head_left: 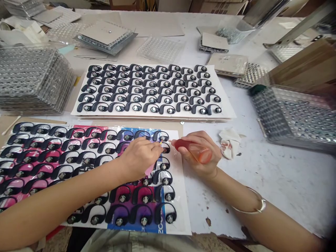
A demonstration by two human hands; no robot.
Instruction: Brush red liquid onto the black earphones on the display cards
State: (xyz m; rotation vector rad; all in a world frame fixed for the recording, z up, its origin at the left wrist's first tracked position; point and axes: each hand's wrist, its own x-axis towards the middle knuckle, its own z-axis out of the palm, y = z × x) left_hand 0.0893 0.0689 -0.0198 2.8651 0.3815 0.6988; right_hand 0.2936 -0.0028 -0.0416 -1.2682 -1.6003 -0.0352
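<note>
My left hand (140, 155) is closed around a thin pink tool (149, 170), its kind unclear; a small yellow tip shows at my fingertips. My right hand (203, 154) grips a translucent red-orange squeeze bottle (193, 149), tilted with its narrow nozzle pointing left. Both tips meet close to a black ear-hook earphone part (161, 135) with a round silver component, at the upper right of the near board (181, 210). Rows of similar hook parts cover this board, which has pink, blue and white printing. My left forearm hides some of them.
Behind lies a second white board (223, 105) with rows of the same black parts. Stacks of clear plastic trays stand at left (34, 80) and right (301, 115), near a cardboard box (304, 66). A crumpled, stained tissue (230, 142) lies beyond my right hand. A cotton swab (11, 125) rests at far left.
</note>
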